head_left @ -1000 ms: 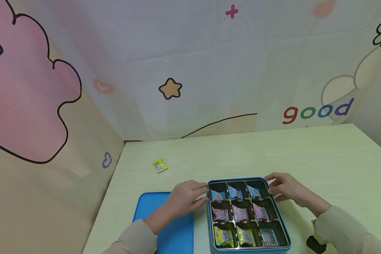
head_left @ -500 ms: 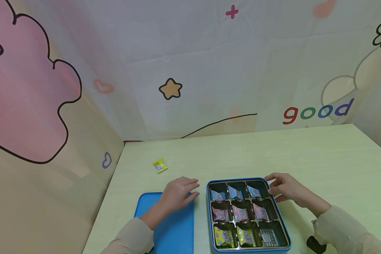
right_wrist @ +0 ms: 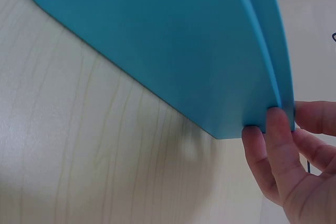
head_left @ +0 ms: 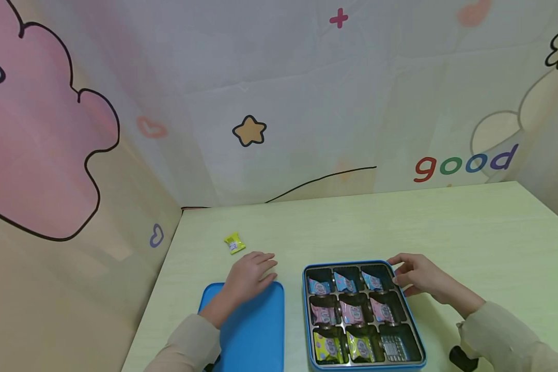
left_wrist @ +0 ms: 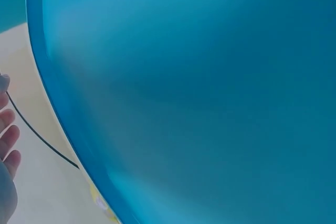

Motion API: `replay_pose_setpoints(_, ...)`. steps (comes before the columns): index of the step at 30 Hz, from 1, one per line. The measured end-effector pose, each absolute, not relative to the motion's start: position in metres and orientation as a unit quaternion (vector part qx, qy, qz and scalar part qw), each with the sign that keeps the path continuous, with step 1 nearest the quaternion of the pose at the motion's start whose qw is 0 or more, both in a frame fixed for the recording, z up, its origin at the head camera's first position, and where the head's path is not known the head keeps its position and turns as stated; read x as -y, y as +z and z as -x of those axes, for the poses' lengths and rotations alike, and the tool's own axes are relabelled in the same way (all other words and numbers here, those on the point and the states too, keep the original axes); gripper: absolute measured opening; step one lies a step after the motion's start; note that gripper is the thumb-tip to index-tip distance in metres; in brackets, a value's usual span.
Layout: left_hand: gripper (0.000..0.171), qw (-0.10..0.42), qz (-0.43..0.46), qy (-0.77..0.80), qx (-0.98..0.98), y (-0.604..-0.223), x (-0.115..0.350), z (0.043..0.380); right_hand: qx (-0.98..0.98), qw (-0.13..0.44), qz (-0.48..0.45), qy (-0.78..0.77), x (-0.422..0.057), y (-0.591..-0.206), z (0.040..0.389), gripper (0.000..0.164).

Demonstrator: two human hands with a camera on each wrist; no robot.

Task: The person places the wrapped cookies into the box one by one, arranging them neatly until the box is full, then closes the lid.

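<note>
A blue compartment box (head_left: pixel 309 330) stands on the table with blue, pink and yellow wrapped candies in its dark tray. Its lower right compartment (head_left: pixel 393 349) has a striped patch and no candy. My right hand (head_left: pixel 420 276) grips the box's far right corner; in the right wrist view its fingers (right_wrist: pixel 281 135) lie round that corner. Above the far end of the blue lid (head_left: pixel 251 330) hovers my left hand (head_left: pixel 248 276), fingers loosely extended and holding nothing. Just beyond it lies a loose yellow wrapped candy (head_left: pixel 234 243), partly seen past the lid in the left wrist view.
The pale wooden table (head_left: pixel 469 227) runs back to a printed cloth wall (head_left: pixel 307 103). A side wall (head_left: pixel 121 279) borders the table on the left. The lid lies flat to the left of the box, with a narrow gap between them.
My left hand has left the box's left edge and moved left and away from me, over the lid toward the loose yellow candy. The right hand and box have stayed put.
</note>
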State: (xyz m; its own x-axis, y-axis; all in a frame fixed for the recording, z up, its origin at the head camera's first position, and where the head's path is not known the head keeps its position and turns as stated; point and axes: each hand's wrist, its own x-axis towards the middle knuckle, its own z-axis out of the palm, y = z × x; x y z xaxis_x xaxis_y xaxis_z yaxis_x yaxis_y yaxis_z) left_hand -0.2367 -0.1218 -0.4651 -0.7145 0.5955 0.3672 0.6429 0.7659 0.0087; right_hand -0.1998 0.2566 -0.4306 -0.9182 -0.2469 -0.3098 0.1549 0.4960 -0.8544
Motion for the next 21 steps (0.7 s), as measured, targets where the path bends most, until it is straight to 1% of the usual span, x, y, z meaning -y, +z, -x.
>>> replay_pose_setpoints(8,0.039,0.154,0.276,-0.056,0.947,-0.470,0.133,0.248,-0.845,0.200,0.026,-0.496,-0.257,-0.432,0.200,0.044)
replay_pose_setpoints(17,0.044,0.141,0.246,-0.048,0.958,-0.477,0.143,0.258,-0.843,0.200,0.026,-0.498,-0.257,-0.433,0.200,0.045)
replay_pose_setpoints(21,0.047,0.127,0.221,-0.050,0.966,-0.478,0.146,0.261,-0.843,0.201,0.027,-0.498,-0.257,-0.433,0.200,0.045)
